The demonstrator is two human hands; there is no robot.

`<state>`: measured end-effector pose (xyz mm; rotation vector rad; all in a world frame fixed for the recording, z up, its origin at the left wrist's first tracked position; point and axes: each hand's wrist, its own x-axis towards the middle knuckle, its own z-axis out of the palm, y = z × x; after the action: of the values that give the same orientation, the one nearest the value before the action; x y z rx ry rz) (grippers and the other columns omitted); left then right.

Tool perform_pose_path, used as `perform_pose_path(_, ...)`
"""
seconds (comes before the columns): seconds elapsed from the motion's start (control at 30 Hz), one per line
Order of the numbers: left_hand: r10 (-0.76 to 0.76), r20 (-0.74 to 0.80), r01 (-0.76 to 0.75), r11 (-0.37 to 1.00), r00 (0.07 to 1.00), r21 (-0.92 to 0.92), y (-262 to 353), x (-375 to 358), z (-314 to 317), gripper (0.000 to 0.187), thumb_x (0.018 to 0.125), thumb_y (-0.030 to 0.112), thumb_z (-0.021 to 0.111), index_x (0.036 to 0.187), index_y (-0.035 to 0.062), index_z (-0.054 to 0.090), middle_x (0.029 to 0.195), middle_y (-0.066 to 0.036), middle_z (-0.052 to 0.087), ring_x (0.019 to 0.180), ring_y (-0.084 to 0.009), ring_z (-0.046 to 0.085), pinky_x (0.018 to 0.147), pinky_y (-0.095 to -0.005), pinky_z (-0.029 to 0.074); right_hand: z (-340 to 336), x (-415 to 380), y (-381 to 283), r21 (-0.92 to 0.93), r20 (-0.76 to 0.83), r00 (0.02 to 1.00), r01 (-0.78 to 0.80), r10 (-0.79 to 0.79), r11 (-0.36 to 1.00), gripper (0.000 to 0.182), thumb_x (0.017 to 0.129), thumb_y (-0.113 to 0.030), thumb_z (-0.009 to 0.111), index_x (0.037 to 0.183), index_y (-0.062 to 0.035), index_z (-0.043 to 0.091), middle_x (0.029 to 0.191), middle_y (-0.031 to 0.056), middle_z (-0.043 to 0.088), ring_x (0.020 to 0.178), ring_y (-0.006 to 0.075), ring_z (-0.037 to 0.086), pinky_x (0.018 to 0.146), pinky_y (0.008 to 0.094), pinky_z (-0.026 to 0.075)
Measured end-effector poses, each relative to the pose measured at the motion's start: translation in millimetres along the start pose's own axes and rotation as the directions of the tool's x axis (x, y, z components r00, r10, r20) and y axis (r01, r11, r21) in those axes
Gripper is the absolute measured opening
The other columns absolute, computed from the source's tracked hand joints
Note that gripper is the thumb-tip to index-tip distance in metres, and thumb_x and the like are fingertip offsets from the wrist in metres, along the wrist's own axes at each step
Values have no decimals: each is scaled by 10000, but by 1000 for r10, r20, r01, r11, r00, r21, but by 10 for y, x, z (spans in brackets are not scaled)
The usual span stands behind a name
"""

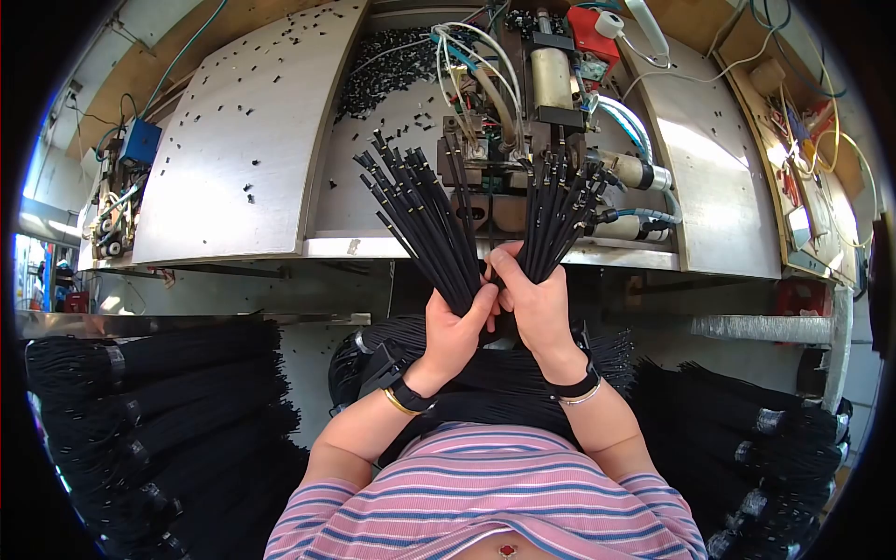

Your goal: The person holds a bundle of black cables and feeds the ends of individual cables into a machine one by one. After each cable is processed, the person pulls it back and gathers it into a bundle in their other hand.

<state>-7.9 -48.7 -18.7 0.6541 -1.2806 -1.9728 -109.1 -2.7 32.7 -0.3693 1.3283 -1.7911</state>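
My left hand (452,331) is closed around a fanned bundle of thin black cords (422,217), whose tips carry small yellowish bands and point up and to the left. A second bundle of black cords (551,215) rises from my right hand (541,308), which grips it low down. The fingers of both hands meet between the bundles, just in front of the bench edge; what lies between the fingertips is partly hidden. Behind the cord tips stands a small machine with a metal cylinder (553,79) and air hoses.
Black offcuts (397,70) lie heaped on the metal bench top (252,140). Large bundles of black cords hang at the left (187,411) and right (737,448), with more across my lap (504,401). A blue box (140,142) sits far left, a red box (595,39) at the back.
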Motion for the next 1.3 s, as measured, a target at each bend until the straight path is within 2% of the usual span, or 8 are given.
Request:
perform_pose_path(0.23, 6, -1, -6, 1000, 1000, -1, 43, 18, 53, 86, 882, 45, 560, 957, 6, 546, 743, -30, 588, 576, -75, 532, 487, -193, 424, -1, -4, -91, -161, 42, 998, -37, 45, 986, 105, 839, -92, 614, 870, 9, 618, 655, 10, 565, 471, 44, 444, 426, 192, 337)
perform_pose_path(0.37, 4, 7, -4, 999, 1000, 38, -34, -105, 40, 96, 887, 26, 527, 974, -4, 554, 748, -36, 585, 585, -84, 531, 497, -203, 426, -77, -55, 37, -151, 37, 999, -6, 12, 989, 150, 849, -118, 617, 885, 28, 618, 629, 43, 580, 430, 91, 508, 359, 224, 395)
perform_pose_path(0.53, -41, 36, 37, 994, 999, 104, -125, -185, 23, 115, 890, 15, 508, 994, -8, 553, 759, -43, 586, 606, -91, 538, 506, -208, 429, -138, -156, 92, -143, -23, 999, 26, -30, 989, 128, 848, -102, 610, 868, 24, 618, 648, 49, 588, 433, 90, 507, 359, 223, 396)
perform_pose_path(0.67, -39, -1, 39, 998, 999, 54, -105, -173, 43, 116, 890, 13, 505, 997, -12, 545, 758, -48, 586, 608, -94, 539, 506, -212, 435, -69, -166, 49, -43, -71, 997, 4, -7, 999, 97, 835, -82, 611, 862, 10, 626, 674, 19, 585, 479, 49, 460, 423, 191, 342)
perform_pose_path(0.93, -18, -6, 19, 1000, 1000, 22, -121, -117, -12, 114, 880, 43, 563, 982, 1, 537, 758, -36, 589, 594, -78, 542, 508, -199, 434, -40, -88, 24, -30, -46, 998, -48, 47, 998, 105, 844, -93, 596, 851, 7, 625, 672, 26, 584, 469, 54, 456, 417, 189, 330)
perform_pose_path(1.07, -19, -3, 19, 1000, 1000, 21, -88, -114, -2, 112, 882, 45, 558, 984, 0, 541, 758, -37, 590, 594, -80, 544, 509, -200, 436, -67, -62, 35, -39, -34, 999, -42, 41, 998, 133, 840, -109, 619, 861, 22, 608, 674, 59, 588, 440, 94, 511, 342, 227, 392)
perform_pose_path(1.2, -8, 25, 7, 998, 1000, 57, -63, -94, 2, 87, 895, 25, 509, 970, -5, 541, 757, -57, 595, 597, -99, 547, 504, -215, 441, -89, -29, 3, -52, 36, 998, -54, 56, 997, 154, 839, -118, 628, 890, 26, 609, 667, 56, 586, 438, 98, 515, 346, 226, 395)
perform_pose_path(1.3, -3, 48, 0, 998, 999, 70, -88, -112, -2, 86, 896, 30, 511, 968, -5, 543, 756, -55, 595, 594, -100, 547, 505, -216, 440, -125, -39, -1, -106, 87, 990, -101, 110, 989, 125, 832, -102, 633, 905, -2, 615, 668, 8, 573, 479, 52, 459, 431, 191, 348)
